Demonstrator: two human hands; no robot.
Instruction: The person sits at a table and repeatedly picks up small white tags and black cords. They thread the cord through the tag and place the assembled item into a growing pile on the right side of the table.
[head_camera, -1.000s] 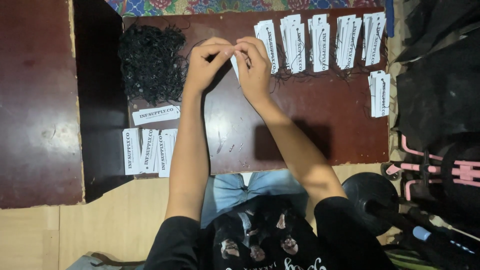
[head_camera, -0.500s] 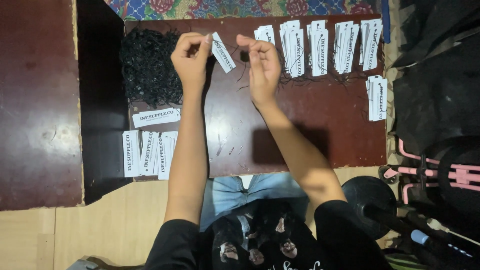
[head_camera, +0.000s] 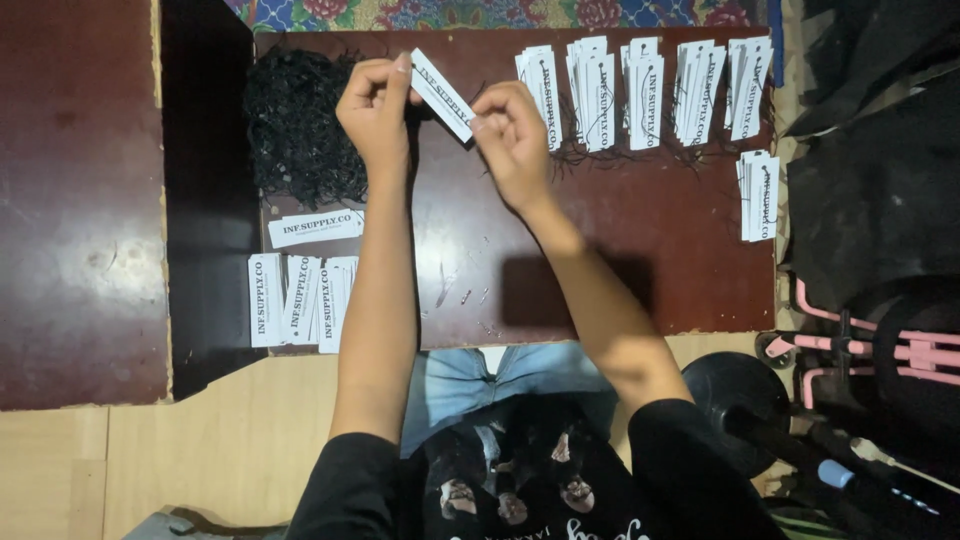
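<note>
Only 1 view is given, from a camera worn on the person's head. It looks almost straight down, so the dark red tabletop (head_camera: 600, 260) lies flat across the upper half of the frame, its far edge near the top and its near edge at mid-height. The wearer's lap and black shirt fill the lower centre, and both forearms run up from there to the upper middle. The view stands far enough back to take in the whole table width, plus wooden floor at lower left and dark gear at right.
</note>
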